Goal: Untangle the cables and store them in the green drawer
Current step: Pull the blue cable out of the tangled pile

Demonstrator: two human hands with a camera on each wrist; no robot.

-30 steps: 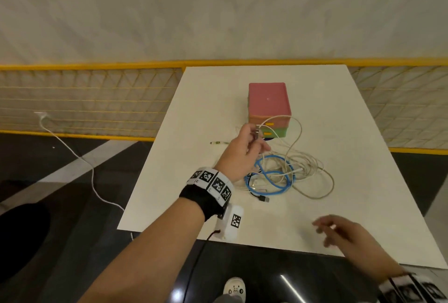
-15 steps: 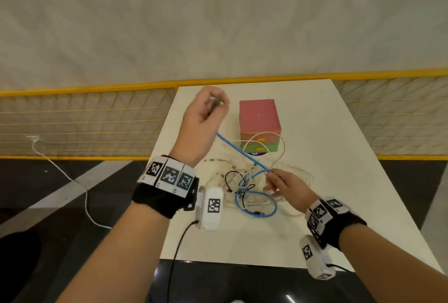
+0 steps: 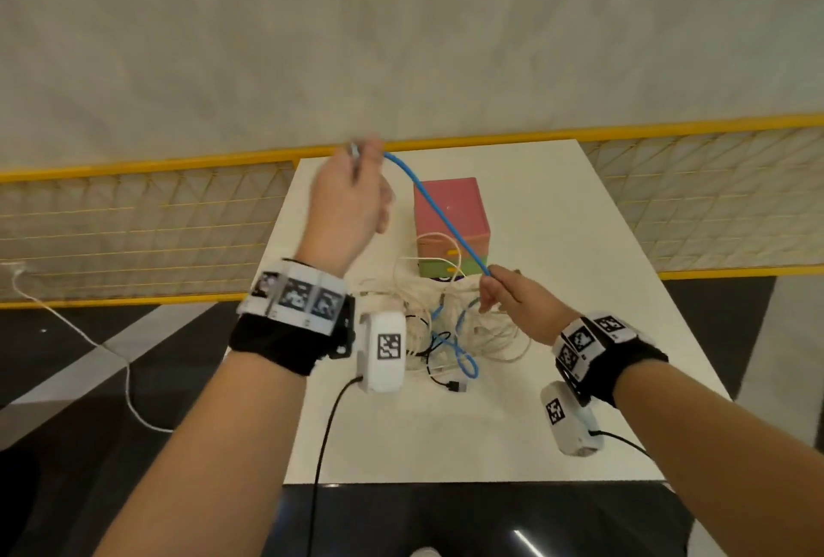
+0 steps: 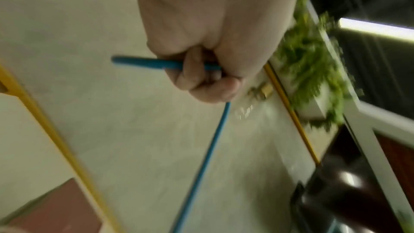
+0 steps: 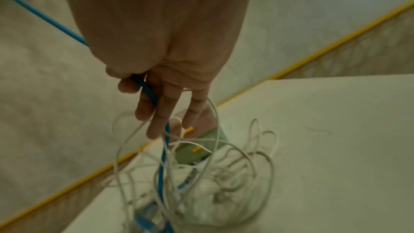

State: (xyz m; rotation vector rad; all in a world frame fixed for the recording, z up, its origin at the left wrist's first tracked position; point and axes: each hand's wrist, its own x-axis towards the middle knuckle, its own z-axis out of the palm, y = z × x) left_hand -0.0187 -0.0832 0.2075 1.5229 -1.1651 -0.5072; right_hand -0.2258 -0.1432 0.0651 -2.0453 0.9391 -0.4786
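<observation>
A blue cable (image 3: 439, 213) runs taut from my raised left hand (image 3: 356, 186) down to my right hand (image 3: 501, 289). The left hand grips its end in a fist (image 4: 201, 75), high above the table's far left. The right hand pinches the blue cable (image 5: 147, 91) lower down, just above a tangle of white, blue and black cables (image 3: 450, 333) on the white table (image 3: 579, 400). Behind the tangle stands a small drawer box (image 3: 448, 208) with a pink top, an orange drawer and a green drawer (image 3: 468, 269) below; white loops hang across its front.
A black plug end (image 3: 457, 386) lies at the near side of the tangle. A yellow mesh fence (image 3: 133, 222) runs behind the table, with a white wall above it. A white cord (image 3: 89, 342) trails on the dark floor at left.
My left hand lifted the blue cable's end up and away from the pile. My right hand came in from the near right and took hold of the blue cable lower down.
</observation>
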